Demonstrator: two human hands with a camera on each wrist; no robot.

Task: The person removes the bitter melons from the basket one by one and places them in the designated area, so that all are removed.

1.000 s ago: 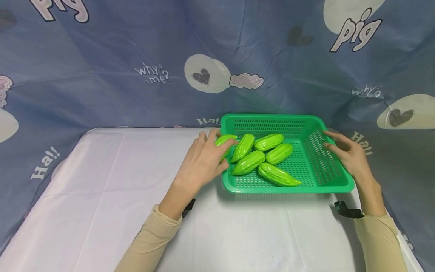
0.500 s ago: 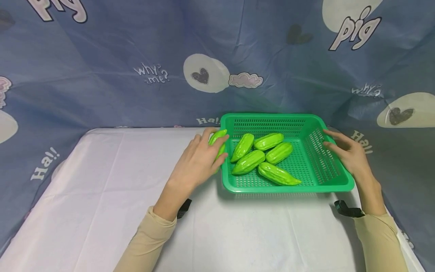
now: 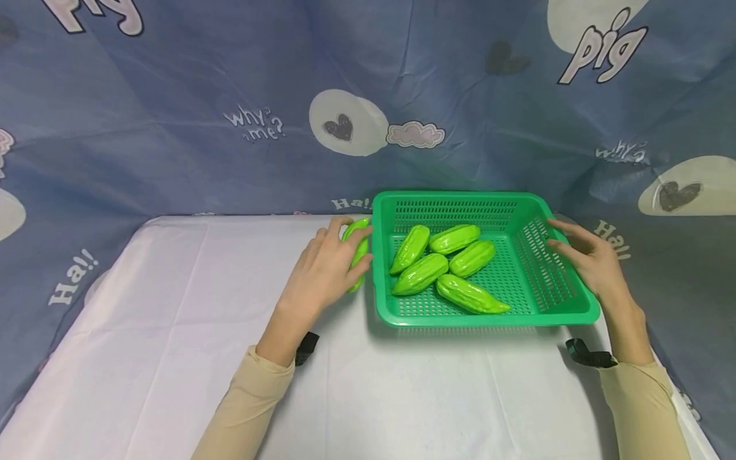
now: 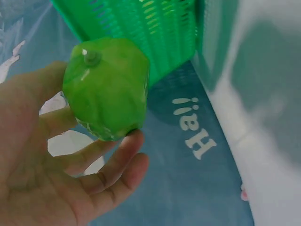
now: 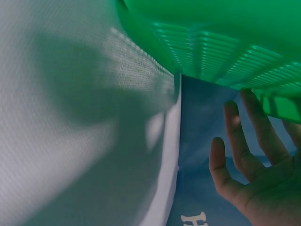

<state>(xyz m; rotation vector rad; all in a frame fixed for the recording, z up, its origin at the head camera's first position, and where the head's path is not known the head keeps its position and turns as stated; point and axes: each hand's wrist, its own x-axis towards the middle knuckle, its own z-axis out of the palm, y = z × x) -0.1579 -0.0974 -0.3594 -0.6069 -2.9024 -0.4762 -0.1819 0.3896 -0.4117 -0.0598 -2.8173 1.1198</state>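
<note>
Just outside the basket's [image 3: 489,321] left rim, the left hand [image 3: 324,268] holds one gourd [image 4: 106,92] in its fingers, parted by the gourd's thickness and bent about it. That forearm slants in from the near left of the basket, back of the hand uppermost. Whether this gourd touches the table [image 3: 402,396] I cannot tell.

At the basket's right rim, the right hand [image 3: 595,262] reaches two digits over the edge; its other fingers stretch out, loose and spread, beneath the outer wall, holding no gourd.

Five other gourds [image 3: 421,275] lie on the basket's floor, mostly toward its left.
</note>
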